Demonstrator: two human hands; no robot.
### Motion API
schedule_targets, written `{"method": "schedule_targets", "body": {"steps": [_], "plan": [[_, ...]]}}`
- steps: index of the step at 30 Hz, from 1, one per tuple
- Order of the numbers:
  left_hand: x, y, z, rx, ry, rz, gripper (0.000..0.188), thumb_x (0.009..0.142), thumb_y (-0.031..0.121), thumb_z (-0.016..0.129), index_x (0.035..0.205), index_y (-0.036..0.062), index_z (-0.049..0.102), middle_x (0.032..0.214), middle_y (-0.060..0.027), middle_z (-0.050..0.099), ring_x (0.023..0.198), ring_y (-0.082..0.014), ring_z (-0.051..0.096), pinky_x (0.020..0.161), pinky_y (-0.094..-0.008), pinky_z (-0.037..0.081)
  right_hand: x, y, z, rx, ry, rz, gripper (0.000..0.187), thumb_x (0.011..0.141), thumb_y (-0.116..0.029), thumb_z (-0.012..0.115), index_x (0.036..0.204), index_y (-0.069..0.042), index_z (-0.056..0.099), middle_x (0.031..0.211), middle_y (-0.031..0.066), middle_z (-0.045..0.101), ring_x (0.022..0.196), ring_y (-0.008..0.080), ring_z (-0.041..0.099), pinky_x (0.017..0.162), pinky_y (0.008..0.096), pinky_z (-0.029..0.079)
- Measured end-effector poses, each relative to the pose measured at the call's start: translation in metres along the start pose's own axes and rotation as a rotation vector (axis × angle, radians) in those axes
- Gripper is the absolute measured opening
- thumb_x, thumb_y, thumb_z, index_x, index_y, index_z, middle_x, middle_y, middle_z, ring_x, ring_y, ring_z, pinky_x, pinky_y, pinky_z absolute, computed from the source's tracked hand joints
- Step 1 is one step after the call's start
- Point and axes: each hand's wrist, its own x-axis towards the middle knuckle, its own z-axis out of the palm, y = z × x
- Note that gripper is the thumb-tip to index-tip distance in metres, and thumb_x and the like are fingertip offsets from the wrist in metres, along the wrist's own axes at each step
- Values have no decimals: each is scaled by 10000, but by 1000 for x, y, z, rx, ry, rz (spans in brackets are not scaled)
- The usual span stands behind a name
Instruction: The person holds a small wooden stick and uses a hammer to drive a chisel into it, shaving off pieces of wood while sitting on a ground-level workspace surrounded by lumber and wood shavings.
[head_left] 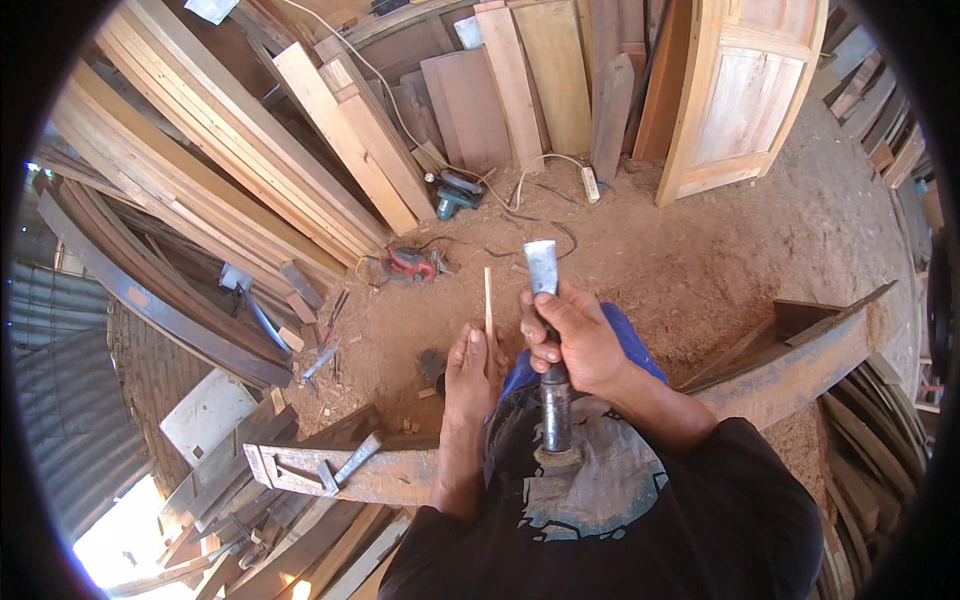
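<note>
My right hand (pixel 580 335) is wrapped round a chisel (pixel 541 266). Its broad, bright metal blade points away from me, and the dark handle comes back toward my shirt. Beside it, my left hand (pixel 471 375) is closed on a thin, pale wooden stick (pixel 488 300) that stands up from the fingers. The two hands are close together over my lap but apart, and the stick does not touch the chisel blade. Left of my left forearm, a hammer (pixel 355 460) lies on the worn wooden beam (pixel 400 478) that runs across in front of my body.
A red power tool (pixel 410 264) and a teal power tool (pixel 458 196) lie on the dusty floor among cords. A white power strip (pixel 590 184) lies farther right. Long planks (pixel 230 130) lean at the left, boards (pixel 555 75) at the back. A panelled wooden door (pixel 745 95) stands far right.
</note>
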Motion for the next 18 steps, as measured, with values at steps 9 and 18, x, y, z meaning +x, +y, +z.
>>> {"method": "schedule_targets", "body": {"steps": [9,18], "plan": [[40,3,3,-56,101,-44,418,1015,408,289,976,69,530,710,-37,558,534,-118,525,427,-259,437,-3,21,15,51,-81,228,130,1001,-243,470,996,-116,494,702,-33,467,493,55,397,481,254,406],[40,8,15,2,79,135,263,1044,309,377,942,106,510,652,66,446,552,-11,402,473,-190,308,-7,25,23,44,-95,268,152,1008,-255,457,985,-109,494,697,-25,456,482,58,386,472,248,397]]}}
